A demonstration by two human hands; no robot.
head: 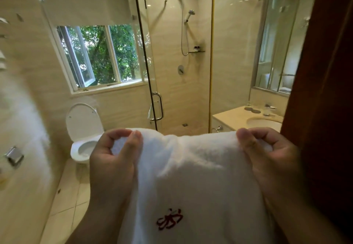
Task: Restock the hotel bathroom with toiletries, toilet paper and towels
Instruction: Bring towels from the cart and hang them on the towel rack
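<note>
A white towel point(193, 175) with a red embroidered emblem hangs spread out in front of me, filling the lower middle of the view. My left hand point(112, 159) pinches its upper left corner between thumb and fingers. My right hand point(271, 156) pinches the upper right corner the same way. The towel's top edge is level with the toilet bowl and the vanity front behind it. A chrome toilet paper holder point(14, 156) is fixed to the left wall, blurred, and I cannot tell whether a roll is on it.
A toilet point(84, 129) with its lid up stands under the window at left. A glass shower door point(152, 62) with a chrome handle is straight ahead. The vanity counter point(235, 117) with a sink and mirror is at right. A dark wooden door edge point(324, 91) fills the right side.
</note>
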